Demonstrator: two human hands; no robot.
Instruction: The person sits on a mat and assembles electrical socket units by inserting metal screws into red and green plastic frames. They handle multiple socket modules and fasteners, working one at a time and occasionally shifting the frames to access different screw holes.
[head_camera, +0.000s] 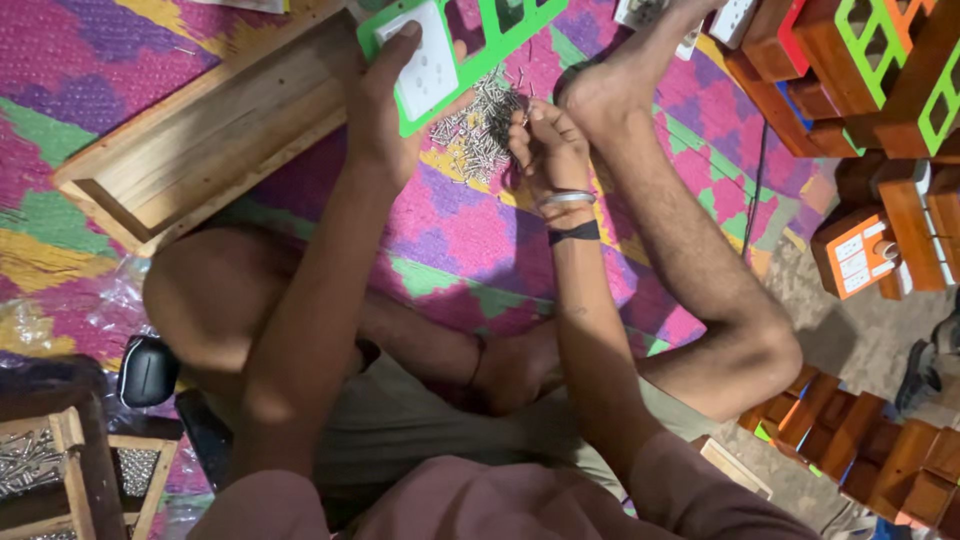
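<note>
My left hand (385, 105) grips a green plastic faceplate (480, 40) with a white socket module (425, 62) set in it, thumb pressed on the white part. My right hand (545, 150) hovers at a heap of small silver screws (480, 120) on the mat, fingers pinched together at the pile. Whether it holds a screw I cannot tell. A metal bangle and a black band circle my right wrist. I sit on the floor with my right foot (610, 85) stretched beside the screws.
A long wooden box (200, 140) lies at the upper left on the colourful woven mat (80, 70). Orange wooden boxes with green and white socket plates (880, 120) are stacked at the right. Wooden trays of screws (40, 465) stand at the lower left.
</note>
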